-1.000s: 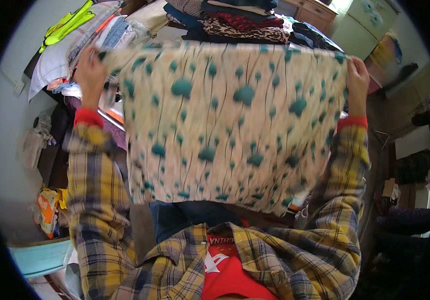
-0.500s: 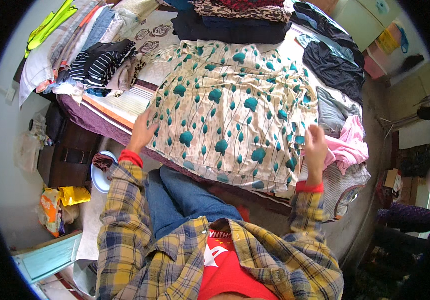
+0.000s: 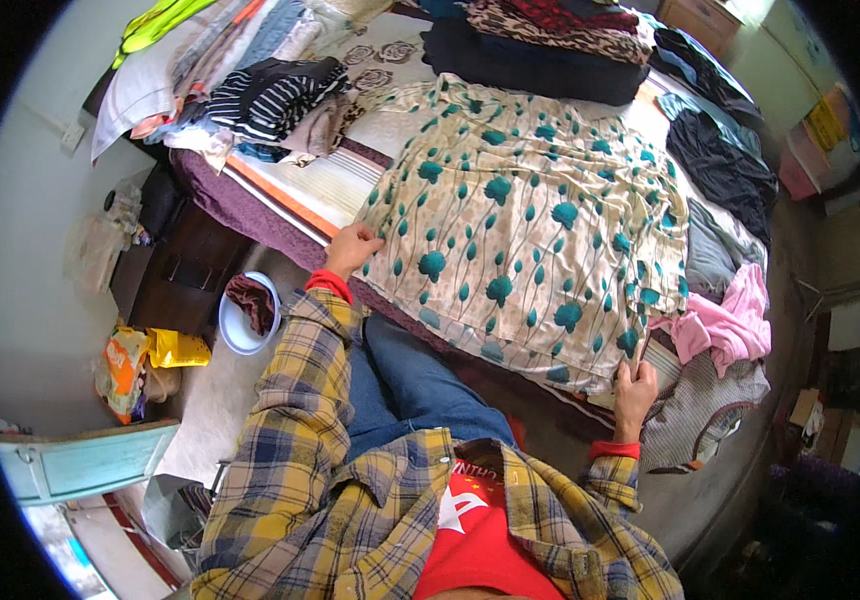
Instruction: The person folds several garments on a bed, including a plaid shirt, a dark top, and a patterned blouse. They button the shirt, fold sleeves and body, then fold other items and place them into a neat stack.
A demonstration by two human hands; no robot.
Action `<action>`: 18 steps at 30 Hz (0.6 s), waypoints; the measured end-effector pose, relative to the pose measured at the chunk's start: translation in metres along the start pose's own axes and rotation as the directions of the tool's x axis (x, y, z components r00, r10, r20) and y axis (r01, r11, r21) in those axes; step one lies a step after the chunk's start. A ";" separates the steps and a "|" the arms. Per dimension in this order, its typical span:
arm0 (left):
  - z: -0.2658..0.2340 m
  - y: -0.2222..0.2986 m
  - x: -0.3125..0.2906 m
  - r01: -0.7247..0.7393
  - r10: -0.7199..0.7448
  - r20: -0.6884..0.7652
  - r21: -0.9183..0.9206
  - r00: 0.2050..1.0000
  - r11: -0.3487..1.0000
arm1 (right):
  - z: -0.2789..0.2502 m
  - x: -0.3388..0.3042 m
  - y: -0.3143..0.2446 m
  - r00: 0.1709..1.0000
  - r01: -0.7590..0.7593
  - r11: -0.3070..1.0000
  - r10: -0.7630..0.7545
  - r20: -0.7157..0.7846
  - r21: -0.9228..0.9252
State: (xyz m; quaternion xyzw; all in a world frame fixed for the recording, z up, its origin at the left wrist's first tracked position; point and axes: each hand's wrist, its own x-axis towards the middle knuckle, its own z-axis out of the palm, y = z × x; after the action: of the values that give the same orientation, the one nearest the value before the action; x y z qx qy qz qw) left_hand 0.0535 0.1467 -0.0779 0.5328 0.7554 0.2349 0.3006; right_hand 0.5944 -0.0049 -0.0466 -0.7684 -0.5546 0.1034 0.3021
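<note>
A cream floral top [image 3: 515, 235] with teal flowers and thin dark stems lies spread over the near side of the bed, its hem along the front edge. My left hand [image 3: 353, 248] is closed on its left edge, a little above the hem. At the lower right corner of the hem, my right hand [image 3: 636, 395] pinches the cloth between thumb and fingers. Small wrinkles run across the upper part of the top. Beside my right hand lie a pink garment [image 3: 725, 320] and a grey patterned garment [image 3: 705, 415].
Behind the top stands a stack of folded dark clothes [image 3: 535, 60]. Striped black clothing [image 3: 275, 105] and other garments are heaped at the left; a black garment [image 3: 715, 165] lies at the right. A pale basin [image 3: 240, 335] holding brown cloth stands on the floor.
My left hand has gone from lying open on the cloth to gripping its left edge. My right hand has come down to the hem's right corner and taken hold. The view has shifted.
</note>
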 end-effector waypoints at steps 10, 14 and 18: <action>0.007 -0.009 -0.002 -0.039 0.076 -0.190 0.190 0.979 0.981 | -0.019 -0.007 -0.023 0.970 -0.207 0.657 0.235 0.064 0.725; -0.002 -0.005 0.012 0.004 0.018 -0.090 0.236 0.996 0.972 | -0.024 -0.016 -0.030 0.934 -0.250 0.352 0.332 0.130 0.902; -0.018 -0.008 0.011 -0.073 0.073 0.008 0.055 0.997 0.996 | -0.034 -0.023 -0.032 0.856 -0.403 0.381 0.478 0.196 0.832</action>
State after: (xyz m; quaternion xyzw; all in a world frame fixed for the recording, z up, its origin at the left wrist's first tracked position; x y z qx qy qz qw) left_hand 0.0329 0.1544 -0.0731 0.5689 0.7407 0.2232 0.2791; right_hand 0.5778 -0.0318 -0.0051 -0.6412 -0.1942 0.4076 0.6205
